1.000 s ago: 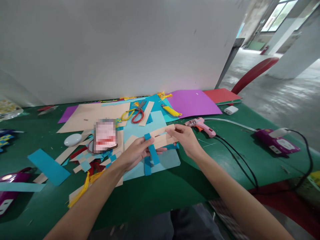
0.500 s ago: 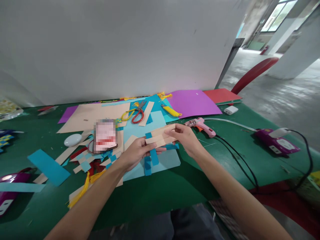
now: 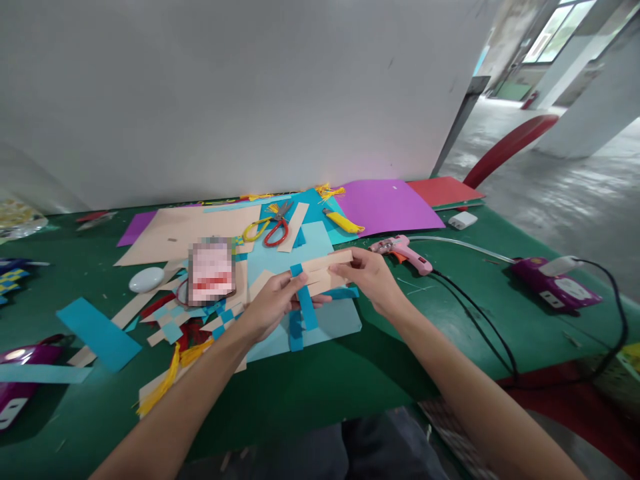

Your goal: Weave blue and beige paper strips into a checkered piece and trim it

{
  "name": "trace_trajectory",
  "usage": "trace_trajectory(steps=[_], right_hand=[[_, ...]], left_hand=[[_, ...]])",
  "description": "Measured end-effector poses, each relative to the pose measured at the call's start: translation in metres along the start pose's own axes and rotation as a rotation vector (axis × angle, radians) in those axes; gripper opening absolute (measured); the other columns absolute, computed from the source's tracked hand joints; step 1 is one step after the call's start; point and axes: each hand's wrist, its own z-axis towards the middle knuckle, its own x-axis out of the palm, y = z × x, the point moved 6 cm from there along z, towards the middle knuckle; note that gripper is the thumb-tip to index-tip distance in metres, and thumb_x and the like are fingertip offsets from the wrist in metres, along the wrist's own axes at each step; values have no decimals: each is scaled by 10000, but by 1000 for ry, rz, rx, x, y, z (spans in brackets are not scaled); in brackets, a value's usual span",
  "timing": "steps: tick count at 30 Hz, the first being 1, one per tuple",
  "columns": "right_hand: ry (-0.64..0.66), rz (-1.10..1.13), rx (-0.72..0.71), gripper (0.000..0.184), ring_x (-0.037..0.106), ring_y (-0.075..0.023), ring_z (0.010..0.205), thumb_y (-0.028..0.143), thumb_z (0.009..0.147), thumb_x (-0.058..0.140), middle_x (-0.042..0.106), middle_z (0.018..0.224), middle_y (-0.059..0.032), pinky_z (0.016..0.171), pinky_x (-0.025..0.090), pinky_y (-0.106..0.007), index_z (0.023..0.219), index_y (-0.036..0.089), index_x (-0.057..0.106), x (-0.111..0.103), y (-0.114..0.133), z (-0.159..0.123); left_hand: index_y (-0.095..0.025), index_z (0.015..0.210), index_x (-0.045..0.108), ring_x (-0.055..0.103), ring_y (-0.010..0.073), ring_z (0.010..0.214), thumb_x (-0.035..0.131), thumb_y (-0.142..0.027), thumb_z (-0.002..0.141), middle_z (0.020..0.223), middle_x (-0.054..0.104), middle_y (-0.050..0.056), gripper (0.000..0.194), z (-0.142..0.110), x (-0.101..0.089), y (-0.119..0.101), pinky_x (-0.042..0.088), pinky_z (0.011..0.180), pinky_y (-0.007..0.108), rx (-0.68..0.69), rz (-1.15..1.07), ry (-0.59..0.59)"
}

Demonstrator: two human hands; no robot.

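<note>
Lying at the far left of the green table [image 3: 350, 383], a purple socket box [image 3: 20, 387] sits between eight and nine o'clock of the held strips, partly under a long pale strip [image 3: 45, 375]. Next come a wide blue strip [image 3: 99, 335], its long axis running from ten to four o'clock, and a white oval object [image 3: 147, 280] at nine. A yellow tassel [image 3: 173, 377] lies at eight; a blurred pack [image 3: 211, 270] is at nine, nearer.

The left hand [image 3: 267, 307] pinches a blue strip [image 3: 307, 310] between thumb and fingers; scissors [image 3: 275, 225] rest at about eleven o'clock, blades toward one. The pinched strip crosses the left end of the beige strips [image 3: 323, 263], its long axis just off twelve to six, lower end pointing between five and six. Another blue strip [image 3: 296, 339] shows below it, pointing to six; whether it is joined on, I cannot tell. The beige strips are over a pale blue sheet [image 3: 340, 323], side by side, with their long axis tilted so the right ends point between two and three.

There the right hand [image 3: 370, 277] grips them by thumb and fingers. A yellow cutter [image 3: 345, 222] lies at one o'clock, a pink glue gun [image 3: 407, 255] between two and three, and a second socket box [image 3: 565, 287] at three.
</note>
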Motion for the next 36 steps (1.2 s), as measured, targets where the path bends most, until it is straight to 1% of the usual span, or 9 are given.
trace_trajectory(steps=[9,14,17,21,23,26,29,32,36], right_hand=[[-64,34,-39,287,559,-143,689,287,687,696,641,757,-13,628,429,-275,942,155,674,-3,3,0],[-88,67,-60,345,556,-133,671,249,697,677,659,805,-20,597,429,-263,1030,163,647,-5,2,0],[-93,74,-64,355,565,-141,690,262,701,682,659,813,-24,623,445,-275,1039,162,640,-5,2,0],[-98,74,-46,419,566,-139,673,303,714,694,636,748,-1,619,448,-274,1104,175,610,-6,4,0],[-61,69,38,480,572,-136,647,330,714,707,637,742,0,567,436,-261,1152,182,578,-5,2,0],[85,114,179,493,616,-143,630,368,712,721,657,799,-30,486,405,-239,1130,168,553,2,-5,-1],[163,191,195,469,632,-138,601,314,693,741,645,766,-15,446,375,-217,1088,164,539,5,-8,-1],[96,212,139,571,624,-133,576,242,666,743,649,750,0,457,409,-230,1178,174,500,2,-7,0],[18,110,55,668,572,-134,508,233,662,731,635,629,19,448,415,-254,1271,162,466,0,-2,0]], left_hand=[[-145,882,550,710,296,879,601,-394,872,775,721,102,254,1,0,0,573,754,396,-8,-46,-13],[-124,969,579,708,297,882,575,-389,886,784,721,114,278,-1,2,-3,574,733,384,0,-40,-7],[-112,982,585,707,297,882,569,-382,890,811,723,128,286,0,2,-4,573,724,376,2,-11,0],[-104,1001,592,713,298,849,592,-392,874,800,727,135,315,2,-1,-3,572,727,388,19,7,-15],[-105,1021,594,713,297,847,598,-389,869,807,730,136,323,3,-3,-2,574,723,389,27,2,-38],[-105,1038,599,711,294,864,587,-383,876,857,733,147,322,3,-4,-4,578,706,370,35,1,-69],[-110,1046,599,712,286,869,576,-376,884,894,733,146,313,2,-4,-5,579,701,360,40,2,-79],[-118,1063,595,710,284,878,578,-390,883,910,733,143,326,2,-4,-3,577,731,379,36,8,-62],[-112,1053,601,712,288,862,583,-411,878,889,734,148,347,3,-5,-3,572,758,407,34,22,-58]])
